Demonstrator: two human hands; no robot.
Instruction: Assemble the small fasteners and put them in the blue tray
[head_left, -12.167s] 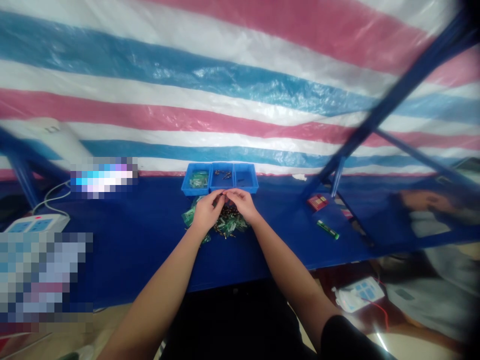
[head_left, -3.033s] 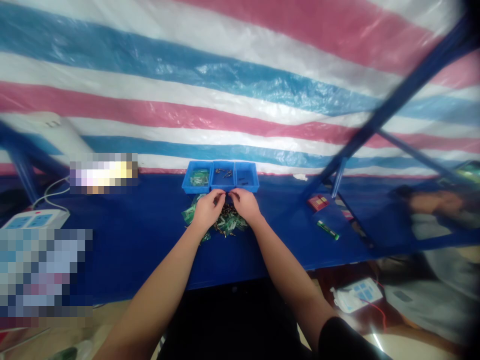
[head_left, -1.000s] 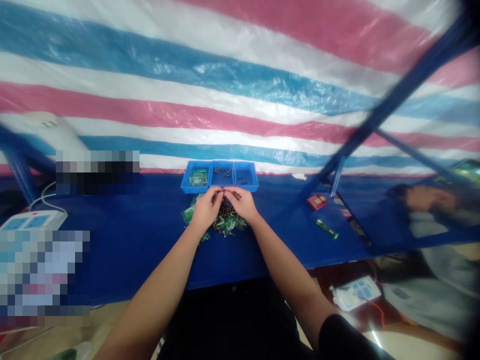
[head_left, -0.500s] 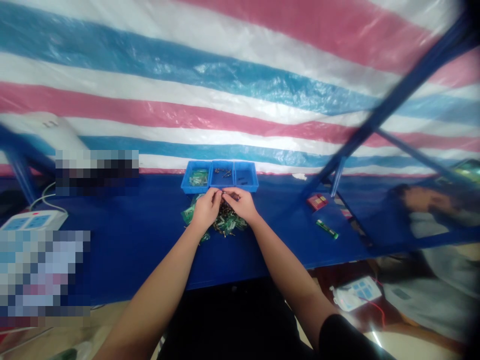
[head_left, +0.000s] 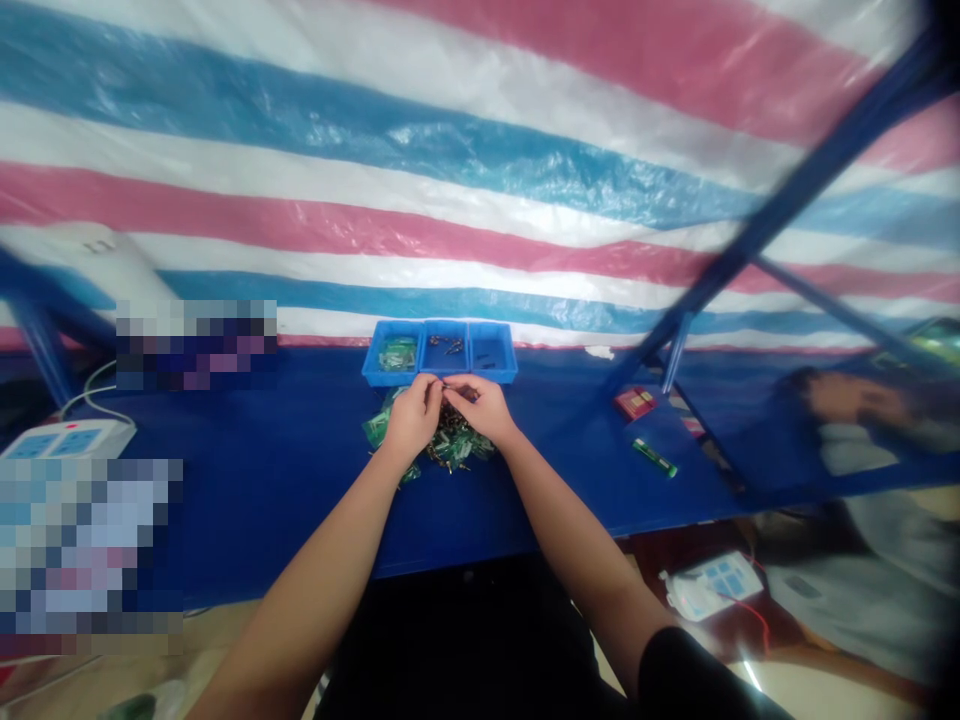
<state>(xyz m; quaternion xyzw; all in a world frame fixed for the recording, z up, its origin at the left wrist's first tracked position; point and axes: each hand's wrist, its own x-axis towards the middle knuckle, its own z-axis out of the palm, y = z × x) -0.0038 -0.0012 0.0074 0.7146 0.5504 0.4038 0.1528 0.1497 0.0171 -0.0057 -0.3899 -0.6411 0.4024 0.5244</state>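
My left hand [head_left: 412, 418] and my right hand [head_left: 484, 408] meet at the fingertips, both closed in a pinch. Whatever they pinch is too small and too covered by the fingers to name. Under and between them lies a heap of small green pieces with brass-coloured metal parts [head_left: 453, 447], partly hidden by the hands. Just beyond the fingers stand three joined blue bins. Green pieces lie in the left bin [head_left: 373, 368], a few brass-coloured parts in the middle bin [head_left: 433, 362], and small dark parts in the right bin [head_left: 506, 366].
On the blue table [head_left: 300, 500], a red box [head_left: 634, 402] and a green packet [head_left: 654, 458] lie to the right. A power strip [head_left: 71, 440] sits at left, another power strip [head_left: 714, 586] below at right. Blue frame bars slant at right; a blurred person is beyond them.
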